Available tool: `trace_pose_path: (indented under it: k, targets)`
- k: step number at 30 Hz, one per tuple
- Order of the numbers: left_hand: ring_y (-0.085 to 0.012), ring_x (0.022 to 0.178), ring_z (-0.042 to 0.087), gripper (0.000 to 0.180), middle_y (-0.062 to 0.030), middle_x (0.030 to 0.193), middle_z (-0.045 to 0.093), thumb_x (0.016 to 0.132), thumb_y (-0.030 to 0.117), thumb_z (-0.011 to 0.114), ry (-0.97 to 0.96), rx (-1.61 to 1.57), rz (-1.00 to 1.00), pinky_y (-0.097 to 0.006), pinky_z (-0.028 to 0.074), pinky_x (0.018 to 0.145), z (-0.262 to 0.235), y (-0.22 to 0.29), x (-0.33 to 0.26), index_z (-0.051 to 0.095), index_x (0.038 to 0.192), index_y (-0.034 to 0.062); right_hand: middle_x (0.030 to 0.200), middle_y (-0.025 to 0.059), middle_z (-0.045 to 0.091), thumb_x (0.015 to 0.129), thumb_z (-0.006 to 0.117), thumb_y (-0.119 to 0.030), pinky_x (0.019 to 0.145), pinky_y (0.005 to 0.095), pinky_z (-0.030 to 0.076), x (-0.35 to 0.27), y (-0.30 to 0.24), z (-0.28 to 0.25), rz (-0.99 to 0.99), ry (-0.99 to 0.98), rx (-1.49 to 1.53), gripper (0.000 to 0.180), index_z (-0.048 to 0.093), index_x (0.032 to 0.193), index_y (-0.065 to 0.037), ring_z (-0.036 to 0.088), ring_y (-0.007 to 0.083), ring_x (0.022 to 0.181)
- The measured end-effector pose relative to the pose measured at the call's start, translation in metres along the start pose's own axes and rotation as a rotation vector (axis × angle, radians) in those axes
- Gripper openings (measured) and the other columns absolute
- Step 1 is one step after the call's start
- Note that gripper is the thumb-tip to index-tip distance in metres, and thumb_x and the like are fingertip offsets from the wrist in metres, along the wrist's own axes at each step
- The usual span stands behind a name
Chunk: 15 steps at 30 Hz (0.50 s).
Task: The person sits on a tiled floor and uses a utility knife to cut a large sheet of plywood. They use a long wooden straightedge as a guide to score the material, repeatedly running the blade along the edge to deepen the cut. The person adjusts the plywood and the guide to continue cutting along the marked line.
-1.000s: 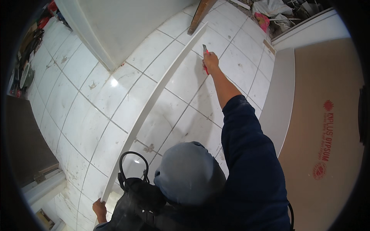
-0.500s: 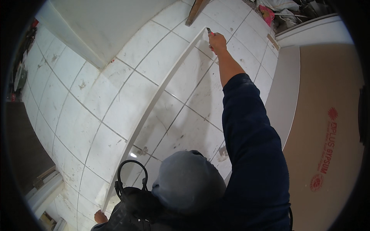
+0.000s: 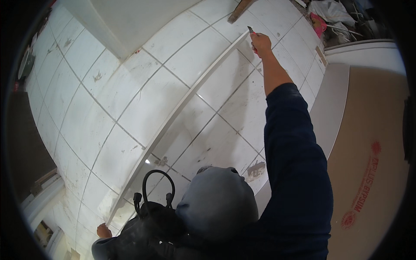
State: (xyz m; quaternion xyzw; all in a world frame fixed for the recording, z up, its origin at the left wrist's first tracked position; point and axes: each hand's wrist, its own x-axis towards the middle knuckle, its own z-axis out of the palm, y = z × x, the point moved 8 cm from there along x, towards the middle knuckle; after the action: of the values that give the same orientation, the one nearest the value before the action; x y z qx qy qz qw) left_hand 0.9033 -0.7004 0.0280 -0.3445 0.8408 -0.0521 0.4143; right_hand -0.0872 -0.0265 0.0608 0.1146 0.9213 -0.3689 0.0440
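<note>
A long, narrow white strip (image 3: 190,93), perhaps of board, runs diagonally from lower left to upper right above the tiled floor. At its far end my right hand (image 3: 261,43) is closed around a utility knife (image 3: 250,29) with a red handle; the blade points up and left beside the strip's tip. Down at the lower left, my left hand (image 3: 103,231) has its fingers closed at the near end of the strip. Part of that hand's grip is hidden by its small size and angle. My right arm stretches far forward in a dark blue sleeve.
Brown board with red print (image 3: 368,130) lies at the right. A white wall corner (image 3: 125,52) stands at upper left, and a wooden piece (image 3: 238,11) at the top. Debris (image 3: 331,17) fills the upper right. Below are a black looped cable (image 3: 158,173) and a grey rounded shape (image 3: 219,203).
My right hand and the knife appear farther right, and my left hand slightly left and up. The floor and boards have shifted right in the picture as the view moved. Both grips stay.
</note>
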Motion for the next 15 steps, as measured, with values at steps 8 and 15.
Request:
trace_pose_path:
  k: [8,15]
  targets:
    - [-0.0323,0.089,0.070,0.024,-0.0136,0.092,0.073,0.082,0.009,0.069,0.077,-0.018,-0.028,-0.045,0.056,0.078,0.002,0.003,-0.006,0.074,0.105,0.0086,0.063,0.0046,0.061,0.093,0.062,-0.034,0.047,0.0333,0.048,-0.105,-0.008,0.013,0.004,-0.053,0.055,0.033,0.074,0.112,-0.010,0.059,0.0162,0.048]
    - [-0.0318,0.086,0.070,0.024,-0.0141,0.090,0.073,0.081,0.006,0.068,0.128,-0.076,-0.025,-0.045,0.055,0.076,0.002,0.005,-0.014,0.075,0.103,0.0101,0.067,0.0100,0.066,0.092,0.063,-0.038,0.053,0.0351,0.050,-0.203,-0.029,0.048,-0.042,-0.165,-0.048,0.040,0.071,0.123,-0.013,0.061,0.0188,0.050]
